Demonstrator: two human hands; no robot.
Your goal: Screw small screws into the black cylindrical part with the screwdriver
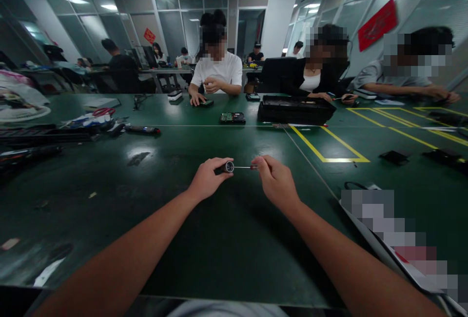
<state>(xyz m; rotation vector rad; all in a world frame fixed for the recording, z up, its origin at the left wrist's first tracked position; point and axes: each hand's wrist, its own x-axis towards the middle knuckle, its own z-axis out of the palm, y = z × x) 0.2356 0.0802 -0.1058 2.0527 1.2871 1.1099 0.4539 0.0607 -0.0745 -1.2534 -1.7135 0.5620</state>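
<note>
My left hand (205,178) is closed around a dark flashlight-like cylinder (229,166), whose round, silver-rimmed end faces me. Fingers cover most of its body. In my right hand (278,181) is a small screwdriver (243,167), pinched by its reddish handle. Its thin metal shaft points left and reaches the cylinder's rim; whether the tip touches or passes behind it I cannot tell. Both hands are above the green tabletop (204,248), in the middle of the view.
Across the table, a green circuit board device (232,118) lies left of a long black casing (296,109). A dark pen-shaped tool (142,130) and a cluttered pile (93,119) are at left. Yellow tape (345,160) marks the right side. Several people sit opposite, handling small items.
</note>
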